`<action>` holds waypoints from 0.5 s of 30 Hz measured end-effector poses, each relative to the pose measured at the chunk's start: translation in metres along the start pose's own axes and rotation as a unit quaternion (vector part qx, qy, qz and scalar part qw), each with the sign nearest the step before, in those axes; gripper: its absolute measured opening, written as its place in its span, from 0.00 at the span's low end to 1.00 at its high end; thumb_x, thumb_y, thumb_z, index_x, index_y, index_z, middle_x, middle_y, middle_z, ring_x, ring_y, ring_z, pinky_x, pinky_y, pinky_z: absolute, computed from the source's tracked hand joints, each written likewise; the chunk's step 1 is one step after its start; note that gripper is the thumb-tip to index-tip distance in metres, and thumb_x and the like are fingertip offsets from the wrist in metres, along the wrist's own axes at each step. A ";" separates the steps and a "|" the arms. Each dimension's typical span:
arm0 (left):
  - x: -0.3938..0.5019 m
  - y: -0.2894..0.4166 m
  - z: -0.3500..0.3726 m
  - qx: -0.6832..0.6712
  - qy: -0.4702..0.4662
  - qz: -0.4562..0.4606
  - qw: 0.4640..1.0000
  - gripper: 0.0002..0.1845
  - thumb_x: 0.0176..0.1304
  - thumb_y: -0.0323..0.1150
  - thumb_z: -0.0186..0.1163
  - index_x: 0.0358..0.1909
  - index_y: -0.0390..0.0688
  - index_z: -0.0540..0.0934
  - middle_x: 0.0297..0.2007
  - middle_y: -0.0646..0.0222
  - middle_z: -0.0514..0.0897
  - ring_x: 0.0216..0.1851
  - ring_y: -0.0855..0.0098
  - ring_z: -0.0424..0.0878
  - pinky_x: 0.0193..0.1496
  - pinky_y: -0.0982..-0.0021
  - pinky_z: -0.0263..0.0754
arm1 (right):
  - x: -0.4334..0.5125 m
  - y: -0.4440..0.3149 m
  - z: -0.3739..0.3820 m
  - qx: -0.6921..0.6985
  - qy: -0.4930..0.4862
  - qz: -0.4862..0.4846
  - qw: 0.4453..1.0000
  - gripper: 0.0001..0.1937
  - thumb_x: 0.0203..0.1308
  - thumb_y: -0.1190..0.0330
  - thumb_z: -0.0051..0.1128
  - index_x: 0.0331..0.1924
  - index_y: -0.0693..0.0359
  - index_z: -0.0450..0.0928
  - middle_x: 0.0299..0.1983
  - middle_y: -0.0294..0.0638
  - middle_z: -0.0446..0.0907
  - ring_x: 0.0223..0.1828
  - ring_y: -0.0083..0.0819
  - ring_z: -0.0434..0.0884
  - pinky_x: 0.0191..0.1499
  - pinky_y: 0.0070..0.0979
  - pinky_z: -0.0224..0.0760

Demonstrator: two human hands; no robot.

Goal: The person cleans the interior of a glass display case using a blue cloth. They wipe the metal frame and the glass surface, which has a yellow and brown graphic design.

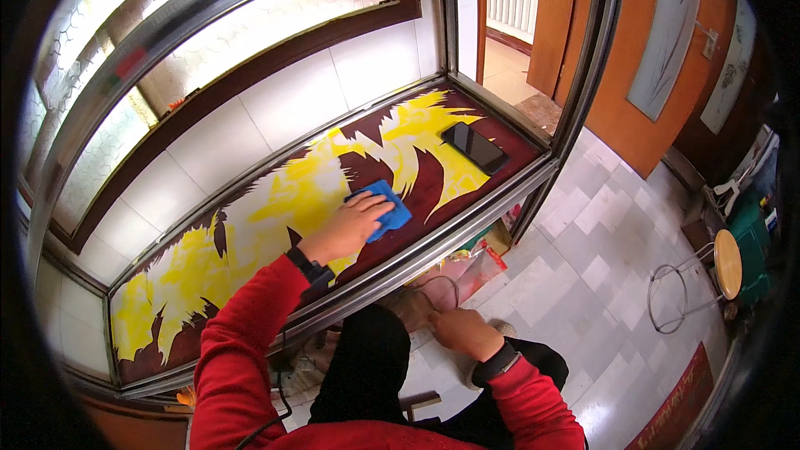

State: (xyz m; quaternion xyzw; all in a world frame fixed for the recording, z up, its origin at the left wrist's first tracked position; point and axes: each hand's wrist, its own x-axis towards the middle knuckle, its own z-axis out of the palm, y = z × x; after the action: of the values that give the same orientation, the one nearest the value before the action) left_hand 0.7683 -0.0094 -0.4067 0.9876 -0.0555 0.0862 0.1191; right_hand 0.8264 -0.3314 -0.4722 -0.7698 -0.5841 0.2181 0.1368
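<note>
My left hand [350,225] lies on a folded blue cloth [390,211], pressing it against the shelf surface [262,212], which has a yellow, white and dark maroon pattern. A black smartphone [475,147] lies on the same surface, to the right of the cloth and apart from it. My right hand [465,332] hangs low in front of the shelf, near my knees, its fingers curled. Whether those fingers hold anything is hard to make out.
A metal frame [512,186] edges the shelf, with uprights and a top rail around it. Plastic bags [469,275] sit beneath. Tiled wall and a window stand behind. To the right are an orange door [625,75] and a round-seated stool [728,264] on the tiled floor.
</note>
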 end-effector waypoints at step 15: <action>-0.168 -0.064 -0.040 0.046 0.071 -0.263 0.961 0.25 0.73 0.33 0.54 0.70 0.44 0.71 0.69 0.52 0.73 0.70 0.43 0.67 0.74 0.51 0.61 | 0.011 0.025 0.020 -0.061 -0.065 -0.002 0.996 0.19 0.62 0.60 0.59 0.54 0.59 0.80 0.41 0.51 0.86 0.43 0.50 0.86 0.43 0.45 0.80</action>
State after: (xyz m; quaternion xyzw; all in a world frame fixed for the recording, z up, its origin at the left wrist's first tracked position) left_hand 0.6060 0.0771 -0.4136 0.9631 0.2188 0.1238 0.0958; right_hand 0.8403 -0.3284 -0.5029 -0.7600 -0.6051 0.2313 0.0517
